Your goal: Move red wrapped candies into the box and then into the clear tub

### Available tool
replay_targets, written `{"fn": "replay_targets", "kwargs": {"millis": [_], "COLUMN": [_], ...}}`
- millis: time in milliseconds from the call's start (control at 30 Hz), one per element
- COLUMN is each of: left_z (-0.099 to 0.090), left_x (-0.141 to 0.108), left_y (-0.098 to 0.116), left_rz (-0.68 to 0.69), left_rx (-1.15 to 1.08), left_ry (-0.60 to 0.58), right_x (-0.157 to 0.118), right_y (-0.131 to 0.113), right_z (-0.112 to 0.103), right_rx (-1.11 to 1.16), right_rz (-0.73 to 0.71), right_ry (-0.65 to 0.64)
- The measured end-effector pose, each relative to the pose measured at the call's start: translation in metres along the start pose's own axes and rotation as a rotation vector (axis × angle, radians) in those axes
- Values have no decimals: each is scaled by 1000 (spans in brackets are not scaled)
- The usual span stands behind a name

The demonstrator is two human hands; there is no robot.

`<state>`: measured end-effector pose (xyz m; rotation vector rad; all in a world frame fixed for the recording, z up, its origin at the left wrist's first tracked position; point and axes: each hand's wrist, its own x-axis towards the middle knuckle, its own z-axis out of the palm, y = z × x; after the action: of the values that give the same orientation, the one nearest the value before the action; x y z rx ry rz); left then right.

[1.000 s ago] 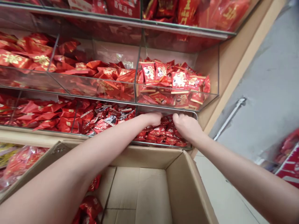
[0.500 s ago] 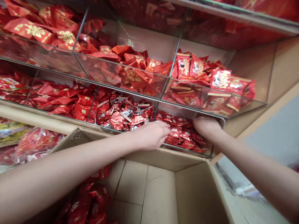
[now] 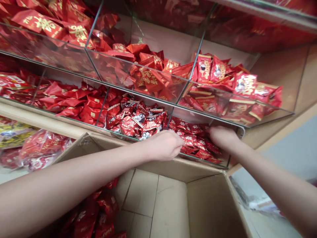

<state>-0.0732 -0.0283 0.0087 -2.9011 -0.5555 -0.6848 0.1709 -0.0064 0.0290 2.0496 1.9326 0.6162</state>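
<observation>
Small red wrapped candies fill the lower right compartment of a clear-walled shelf bin. My left hand is at the compartment's front edge, its fingers curled in beside the candies. Whether anything is inside those fingers is hidden. On the compartment's right side, my right hand reaches in among the candies, and its fingertips cannot be seen. Below both hands stands an open cardboard box, with larger red packets lying in its left part, half covered by my left forearm.
Clear dividers split the shelves into compartments of red packets, with red-and-white candies left of my hands. Overhead runs another shelf edge. Plastic bags of red packets lie at left, and a wooden side panel closes the right.
The view has shifted slightly, so the shelf sits a little further right. Both hands stay at the same compartment in nearly the same pose.
</observation>
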Motion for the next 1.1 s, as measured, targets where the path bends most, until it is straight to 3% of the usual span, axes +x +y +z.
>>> {"fn": "replay_targets", "kwargs": {"millis": [400, 500, 600, 733, 800, 933, 1100], "left_z": [0, 0, 0, -1, -1, -2, -6], "left_x": [-3, -3, -3, -2, -2, -2, 9], "left_y": [1, 1, 1, 1, 1, 1, -3], "left_rz": [-17, -17, -21, -16, -13, -13, 6], "left_rx": [-3, -16, -16, -29, -37, -30, -6], "left_ry": [12, 22, 21, 15, 9, 3, 29], "right_x": [-17, -13, -12, -27, -36, -39, -30], "right_y": [-9, -5, 3, 10, 9, -1, -9], "right_z": [-2, -6, -14, -26, -24, -13, -10], "right_rx": [-30, -9, 74, 172, 215, 271, 322], "right_rz": [-153, -129, -144, -170, -232, -427, -407], "right_ry": [-36, -80, -45, -25, -41, 75, 19]}}
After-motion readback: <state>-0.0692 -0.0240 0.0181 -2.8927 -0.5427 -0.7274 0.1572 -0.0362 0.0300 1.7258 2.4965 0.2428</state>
